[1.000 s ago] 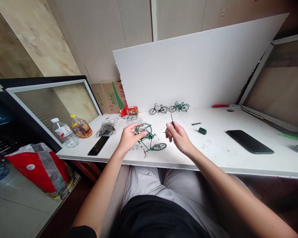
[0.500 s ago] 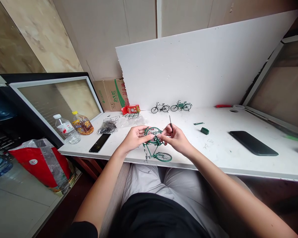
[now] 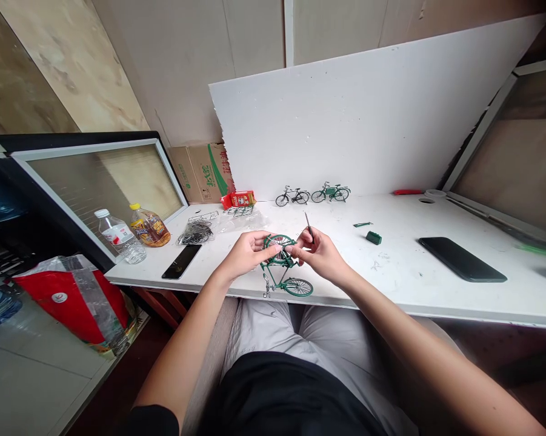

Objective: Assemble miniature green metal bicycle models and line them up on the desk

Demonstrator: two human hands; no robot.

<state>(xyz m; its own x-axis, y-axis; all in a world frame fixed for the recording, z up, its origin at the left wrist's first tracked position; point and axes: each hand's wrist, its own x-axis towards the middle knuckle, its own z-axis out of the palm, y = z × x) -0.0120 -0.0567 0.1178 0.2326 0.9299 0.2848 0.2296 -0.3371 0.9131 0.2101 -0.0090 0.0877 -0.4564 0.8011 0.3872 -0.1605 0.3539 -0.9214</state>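
A green model bicycle [image 3: 279, 281] is held near the table's front edge, one wheel up between my hands and the other wheel lower, toward me. My left hand [image 3: 248, 253] grips the upper wheel from the left, thumb on its spokes. From the right, my right hand [image 3: 317, 251] pinches the same wheel near its hub. A thin dark tool [image 3: 309, 226] sticks up out of my right hand, held among its fingers. Whatever lies between the fingertips at the hub is too small to make out.
Two finished-looking model bicycles [image 3: 331, 193] stand at the back. Right of my hands lie a small green block [image 3: 373, 237], a green strip [image 3: 362, 224] and a black phone [image 3: 462, 259]. Leftward are another phone [image 3: 182, 261], bagged parts [image 3: 196, 232] and two bottles [image 3: 149, 225].
The thin dark tool has tilted a little to the left in my right hand. The view has shifted slightly; both hands keep their hold on the bicycle.
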